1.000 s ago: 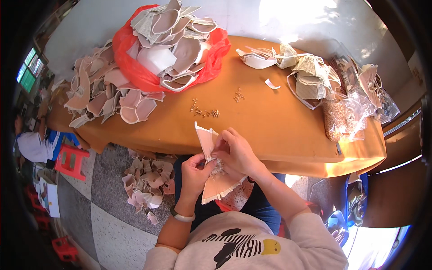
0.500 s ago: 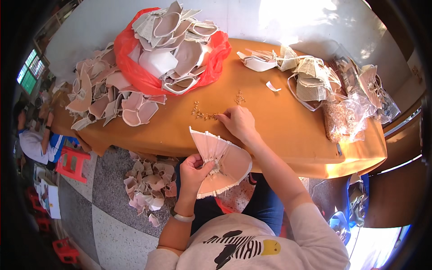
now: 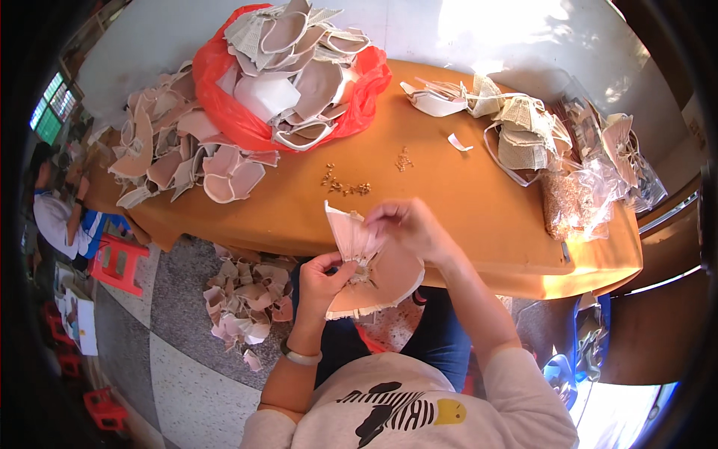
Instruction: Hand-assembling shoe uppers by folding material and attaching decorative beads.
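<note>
**Sunlight Around a Clothed Table** (image 3: 479,209)

An orange-brown cloth (image 3: 449,258) covers the table just beyond the hands (image 3: 404,228); farther past them rises a pale surface (image 3: 407,34) (wall or board, hard to tell), bleached by sunlight (image 3: 493,22) toward the right. Left of the hands spreads a speckled floor (image 3: 191,378) of dark and light squares, with a red stool (image 3: 136,262) and, farther off, a window (image 3: 54,106). Right of them stands a brown panel (image 3: 651,329).

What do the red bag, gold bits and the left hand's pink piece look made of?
Red bag: likely thin plastic, slightly glossy, with crumpled folds.
Gold bits: perhaps metal, shiny, from their glint; too small to be sure.
Pink piece: probably fabric, perhaps over padding, matte; smooth surface and ragged pale edge suggest it.
</note>
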Motion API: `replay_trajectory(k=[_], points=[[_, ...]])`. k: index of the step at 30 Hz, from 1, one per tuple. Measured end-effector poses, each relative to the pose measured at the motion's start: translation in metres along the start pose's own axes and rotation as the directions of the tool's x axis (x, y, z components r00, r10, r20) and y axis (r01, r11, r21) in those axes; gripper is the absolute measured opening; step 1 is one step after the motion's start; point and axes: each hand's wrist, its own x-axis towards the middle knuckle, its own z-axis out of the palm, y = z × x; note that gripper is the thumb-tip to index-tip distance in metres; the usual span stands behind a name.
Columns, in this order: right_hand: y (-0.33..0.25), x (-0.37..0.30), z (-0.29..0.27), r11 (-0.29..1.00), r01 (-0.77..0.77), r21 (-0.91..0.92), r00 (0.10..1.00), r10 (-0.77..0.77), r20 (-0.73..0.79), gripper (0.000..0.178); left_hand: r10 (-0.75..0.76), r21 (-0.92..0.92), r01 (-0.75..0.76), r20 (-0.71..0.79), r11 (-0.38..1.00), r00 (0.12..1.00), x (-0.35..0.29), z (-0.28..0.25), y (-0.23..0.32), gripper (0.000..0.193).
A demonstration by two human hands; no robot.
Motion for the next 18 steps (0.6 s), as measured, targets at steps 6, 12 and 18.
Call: replay_trajectory(k=[6,12,18], points=[[-0.001,-0.026,0.021,0.939,0.186,-0.290,0.983,-0.180,0.046,0.010,-0.024,-0.131,0.030,0.047,0.991,0.999,0.002,0.017,0.006,0.021],[0.005,-0.031,0.021,0.942,0.172,-0.287,0.984,-0.175,0.013,0.011,-0.041,-0.131,0.047,0.045,0.990,0.998,-0.001,0.024,0.012,0.022],[0.003,-0.033,0.019,0.942,0.070,-0.329,0.984,-0.120,-0.134,0.035,0.059,-0.027,-0.058,0.032,0.998,0.998,-0.008,0.030,0.019,0.020]])
